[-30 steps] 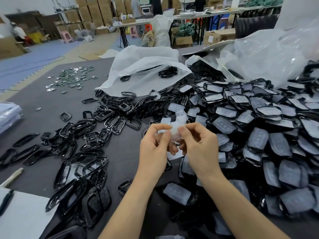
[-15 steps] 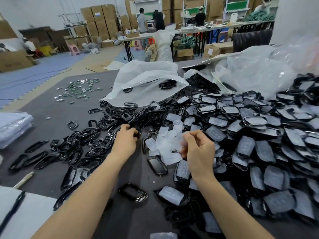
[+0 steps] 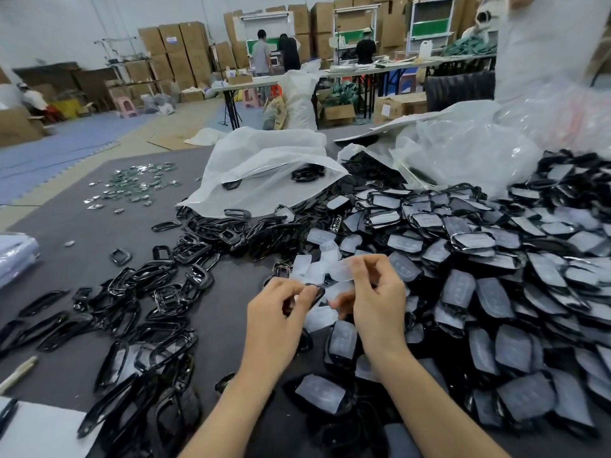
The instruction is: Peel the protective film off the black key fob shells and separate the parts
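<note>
1. Centrally, the worktop (image 3: 82,226) carries film-covered shells (image 3: 496,292) heaped toward its right edge and bare black frames (image 3: 148,309) toward its left edge.
2. Left hand (image 3: 277,312): fingers curled, gripping one black shell (image 3: 315,290) near mid-worktop.
3. Right hand (image 3: 377,302): pinching clear film (image 3: 340,269) just beside that shell.

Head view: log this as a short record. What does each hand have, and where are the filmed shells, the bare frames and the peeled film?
left hand: pinches a black shell
right hand: pinches a piece of clear film
filmed shells: big heap on the right
bare frames: spread over the left of the mat
peeled film: loose pieces just beyond the hands
white bag: behind the frames, a few black parts inside
</note>
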`<move>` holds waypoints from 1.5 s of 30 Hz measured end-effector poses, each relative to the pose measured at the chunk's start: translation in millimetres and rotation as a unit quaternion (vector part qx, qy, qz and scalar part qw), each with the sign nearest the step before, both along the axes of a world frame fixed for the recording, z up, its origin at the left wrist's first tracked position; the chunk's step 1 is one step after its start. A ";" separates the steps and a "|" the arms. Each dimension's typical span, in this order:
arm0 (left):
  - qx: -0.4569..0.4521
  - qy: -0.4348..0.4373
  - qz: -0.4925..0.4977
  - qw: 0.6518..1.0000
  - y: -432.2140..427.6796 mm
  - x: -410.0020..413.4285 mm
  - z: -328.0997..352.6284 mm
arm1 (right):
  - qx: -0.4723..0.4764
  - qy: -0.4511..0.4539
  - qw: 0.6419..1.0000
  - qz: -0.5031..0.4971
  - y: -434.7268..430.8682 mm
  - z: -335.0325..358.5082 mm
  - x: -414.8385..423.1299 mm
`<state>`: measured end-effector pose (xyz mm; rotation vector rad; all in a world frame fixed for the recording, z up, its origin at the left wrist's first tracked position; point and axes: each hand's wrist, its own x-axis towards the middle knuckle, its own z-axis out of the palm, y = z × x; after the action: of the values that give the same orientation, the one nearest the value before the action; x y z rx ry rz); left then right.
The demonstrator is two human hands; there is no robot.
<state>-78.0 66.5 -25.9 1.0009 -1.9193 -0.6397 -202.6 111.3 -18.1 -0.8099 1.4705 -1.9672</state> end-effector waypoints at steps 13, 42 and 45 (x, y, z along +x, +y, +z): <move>0.332 0.338 -0.136 0.870 0.3 5.3 -6.7 | -0.001 -0.182 0.981 0.060 -7.8 -2.0 0.5; 0.381 0.409 -0.185 0.808 -5.5 7.5 -8.9 | 0.063 -0.034 0.994 0.081 -4.3 8.3 -7.6; 0.385 0.393 -0.178 0.816 -5.8 7.1 -10.9 | 0.072 -0.046 0.992 0.090 -3.9 7.5 -7.2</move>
<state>-70.9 60.7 -36.8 0.6275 -1.0659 -1.8264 -209.8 107.4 -10.6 -0.7519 1.4159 -1.7215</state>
